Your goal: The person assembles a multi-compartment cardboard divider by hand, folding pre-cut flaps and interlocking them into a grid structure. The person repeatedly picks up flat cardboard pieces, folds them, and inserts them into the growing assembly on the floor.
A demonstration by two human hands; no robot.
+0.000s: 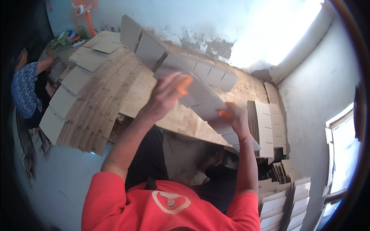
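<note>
A long grey slotted cardboard strip [202, 94] slants across the middle, from upper left down to lower right, tilted above a brown board-topped table [177, 121]. My left hand [165, 94], blurred by motion, is closed at the strip's near edge, around its middle. Farther down toward its lower right end, my right hand [236, 117] grips the same strip. Orange covers show on fingers of both hands. More slotted cardboard pieces [216, 75] lie on the table behind the strip, partly hidden by it.
Fanned stacks of cardboard [96, 84] cover the table's left side. Upright cardboard pieces [264, 127] stand at its right end; more stacks [283, 204] sit at lower right. A co-worker in a patterned top [27, 90] is at far left. An orange fan [88, 17] stands at the back.
</note>
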